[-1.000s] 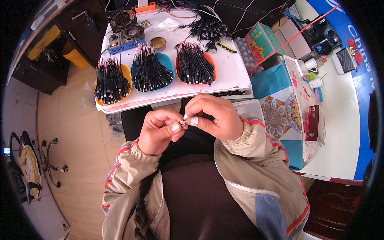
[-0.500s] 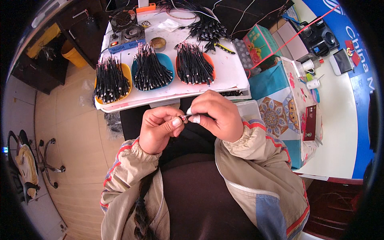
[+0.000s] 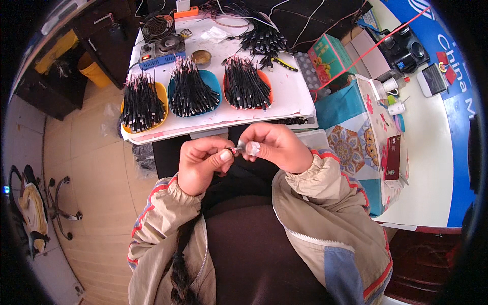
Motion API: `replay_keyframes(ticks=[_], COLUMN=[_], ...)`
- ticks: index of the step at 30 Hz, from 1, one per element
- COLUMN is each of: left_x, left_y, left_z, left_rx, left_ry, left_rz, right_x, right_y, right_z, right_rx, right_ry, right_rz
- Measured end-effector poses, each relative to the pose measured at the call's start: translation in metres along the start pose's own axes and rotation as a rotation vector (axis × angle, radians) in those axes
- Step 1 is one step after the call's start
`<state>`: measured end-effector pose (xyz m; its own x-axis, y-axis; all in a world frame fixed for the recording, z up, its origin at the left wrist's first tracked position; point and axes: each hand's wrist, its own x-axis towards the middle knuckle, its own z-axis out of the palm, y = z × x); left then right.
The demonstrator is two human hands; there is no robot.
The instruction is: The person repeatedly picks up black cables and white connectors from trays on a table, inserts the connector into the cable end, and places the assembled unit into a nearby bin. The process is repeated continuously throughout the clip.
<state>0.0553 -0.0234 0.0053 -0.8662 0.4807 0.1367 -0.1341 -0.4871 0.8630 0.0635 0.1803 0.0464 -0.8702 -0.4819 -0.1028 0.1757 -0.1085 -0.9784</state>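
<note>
Above my lap, my left hand (image 3: 199, 163) pinches a short black cable (image 3: 234, 150) between thumb and forefinger, its thin reddish wires showing at the tip. My right hand (image 3: 278, 148) meets it from the other side, with thumb and fingertips closed on the wire end. White wrapping covers the right thumb and part of a fingertip. Beyond my hands, black cables with metal plugs and pinkish wire ends fill a yellow tray (image 3: 163, 96), a blue tray (image 3: 215, 84) and an orange tray (image 3: 268, 81) along the table's near edge.
Behind the trays stand a blue box (image 3: 161, 57) with a lit red switch, a black fan (image 3: 156, 28) and a round tin (image 3: 202, 57). Yellow-and-black handled pliers (image 3: 285, 64) lie near a loose cable pile (image 3: 262, 40). A patterned cloth-covered surface (image 3: 345, 147) is at right.
My right hand has shifted slightly right and down, its fingers more curled, and more white wrapping shows. The left hand stays nearly still with the cable.
</note>
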Motion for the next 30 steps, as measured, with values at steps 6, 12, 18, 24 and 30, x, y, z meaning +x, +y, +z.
replay_keyframes(ticks=[6,12,18,24,30], left_x=[0.001,-0.001,-0.006,0.0,0.039], left_y=[-0.004,-0.004,0.015,0.033,0.083], left_z=[0.0,0.008,0.004,0.004,-0.008], left_rx=[-0.633,-0.591,0.255,0.402,0.967], left_ry=[-0.176,-0.127,-0.025,0.005,0.088], left_rz=[-0.276,-0.248,0.068,0.08,0.495], right_x=[0.01,0.006,-0.003,0.007,0.012], right_y=[-0.006,-0.006,0.005,0.012,0.037], right_z=[-0.002,0.01,0.025,-0.001,-0.021], right_rx=[-0.632,-0.538,0.032,-0.131,-0.402], right_ry=[0.032,0.082,0.17,0.162,0.225], right_rz=[-0.632,-0.561,-0.182,-0.344,-0.263])
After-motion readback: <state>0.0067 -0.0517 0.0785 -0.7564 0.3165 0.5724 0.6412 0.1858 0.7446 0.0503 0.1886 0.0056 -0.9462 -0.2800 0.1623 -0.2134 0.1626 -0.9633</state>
